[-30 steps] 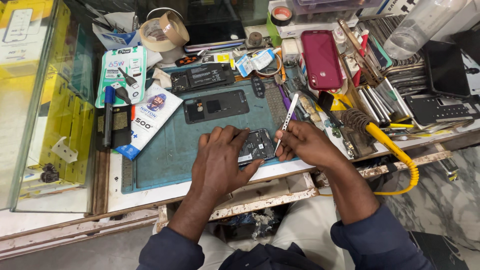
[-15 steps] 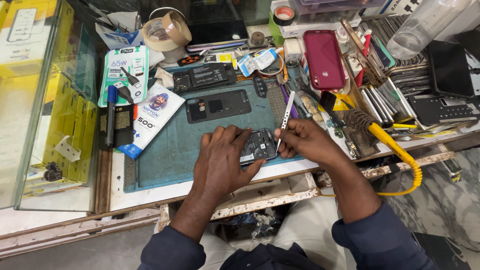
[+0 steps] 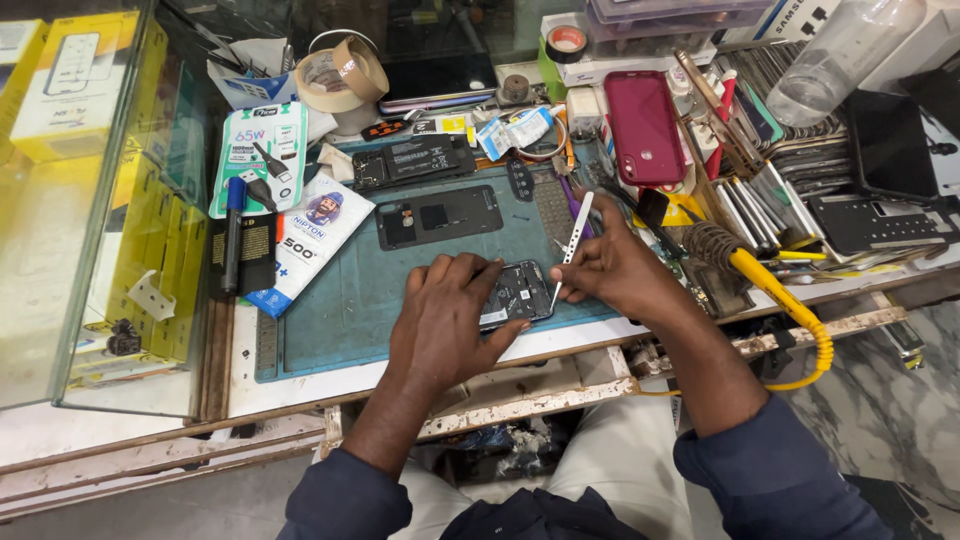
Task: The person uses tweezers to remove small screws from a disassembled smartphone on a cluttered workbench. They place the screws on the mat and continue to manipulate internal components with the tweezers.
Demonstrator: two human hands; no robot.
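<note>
Tweezers, slim metal, probing opened phone.

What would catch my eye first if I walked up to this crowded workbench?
Probably the two hands at the middle of the green mat: the left hand steadies an opened phone, and the right hand points metal tweezers at its edge. Next, the dark red phone lying face down behind them, and the yellow soldering iron with its coiled cord at the right.
</note>
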